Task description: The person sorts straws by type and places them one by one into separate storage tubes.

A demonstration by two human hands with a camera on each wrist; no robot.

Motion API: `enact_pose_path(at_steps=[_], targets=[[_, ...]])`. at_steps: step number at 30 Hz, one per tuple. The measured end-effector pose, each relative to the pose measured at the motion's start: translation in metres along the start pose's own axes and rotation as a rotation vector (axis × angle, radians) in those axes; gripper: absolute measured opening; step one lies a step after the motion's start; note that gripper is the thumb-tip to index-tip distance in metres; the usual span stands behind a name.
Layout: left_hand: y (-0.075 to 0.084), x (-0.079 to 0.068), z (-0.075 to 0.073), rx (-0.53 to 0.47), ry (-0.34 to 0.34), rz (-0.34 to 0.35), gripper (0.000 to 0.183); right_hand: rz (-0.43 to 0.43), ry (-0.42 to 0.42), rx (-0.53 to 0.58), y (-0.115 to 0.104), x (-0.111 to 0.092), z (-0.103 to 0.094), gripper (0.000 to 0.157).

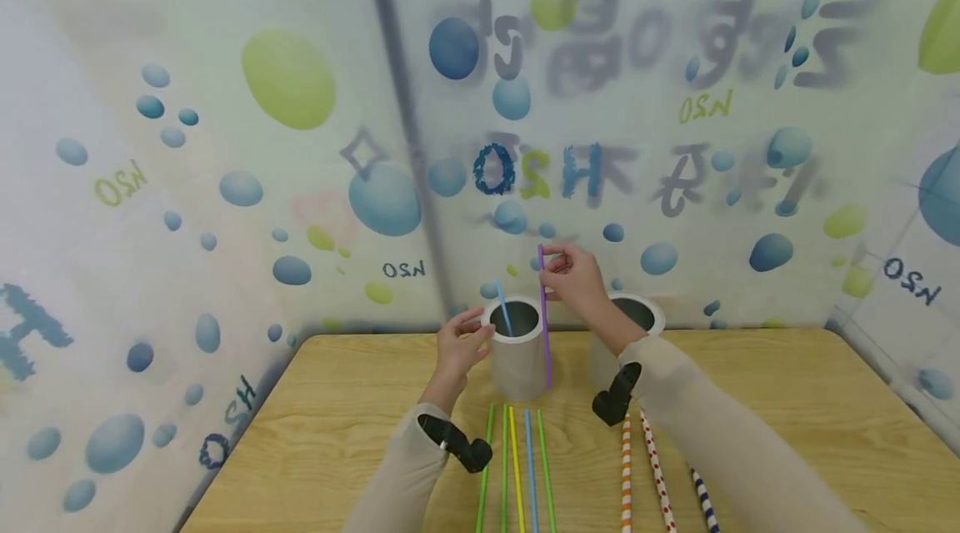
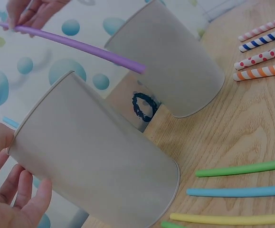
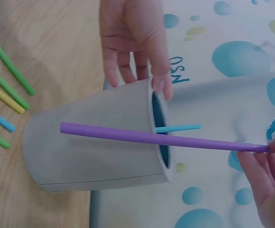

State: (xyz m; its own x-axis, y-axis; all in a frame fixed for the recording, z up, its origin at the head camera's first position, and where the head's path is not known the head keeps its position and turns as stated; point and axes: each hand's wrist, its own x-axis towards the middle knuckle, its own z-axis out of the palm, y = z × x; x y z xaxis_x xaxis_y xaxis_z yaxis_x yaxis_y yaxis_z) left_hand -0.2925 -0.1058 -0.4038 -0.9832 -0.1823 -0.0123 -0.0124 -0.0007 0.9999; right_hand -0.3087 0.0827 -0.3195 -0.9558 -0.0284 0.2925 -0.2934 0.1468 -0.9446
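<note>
A purple straw (image 1: 545,324) is pinched near its upper end by my right hand (image 1: 576,279). It stands nearly upright in the head view, its lower end free in the air. Just left of it is a pale grey cylindrical canister (image 1: 517,370) with a light blue straw (image 1: 504,308) leaning out of its mouth. My left hand (image 1: 459,349) holds that canister at the left of its rim, thumb and fingers about the edge. A second grey canister (image 2: 170,61) stands to the right, partly hidden behind my right forearm in the head view.
Green, yellow and blue straws lie side by side on the wooden table (image 1: 360,424), among them a yellow straw (image 1: 517,466). Further right lie an orange-striped straw (image 1: 626,475), a red-dotted straw (image 1: 657,470), a navy-striped straw (image 1: 703,500) and a pink-striped straw (image 2: 265,27). A patterned curtain (image 1: 300,183) hangs behind.
</note>
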Motion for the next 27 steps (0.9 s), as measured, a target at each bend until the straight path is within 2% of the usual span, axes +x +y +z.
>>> enact_pose_path(at_steps=[16,21,27], targets=[[0.0,-0.001,0.0,-0.015,-0.005,0.011,0.035,-0.129,0.104,0.009,-0.041,0.025,0.012,0.032],[0.0,0.001,0.0,-0.017,-0.008,0.014,0.036,-0.14,0.121,0.004,-0.042,0.029,0.014,0.032],[0.0,0.0,0.001,-0.014,-0.005,0.02,0.035,-0.107,0.091,-0.01,-0.029,0.03,0.019,0.03]])
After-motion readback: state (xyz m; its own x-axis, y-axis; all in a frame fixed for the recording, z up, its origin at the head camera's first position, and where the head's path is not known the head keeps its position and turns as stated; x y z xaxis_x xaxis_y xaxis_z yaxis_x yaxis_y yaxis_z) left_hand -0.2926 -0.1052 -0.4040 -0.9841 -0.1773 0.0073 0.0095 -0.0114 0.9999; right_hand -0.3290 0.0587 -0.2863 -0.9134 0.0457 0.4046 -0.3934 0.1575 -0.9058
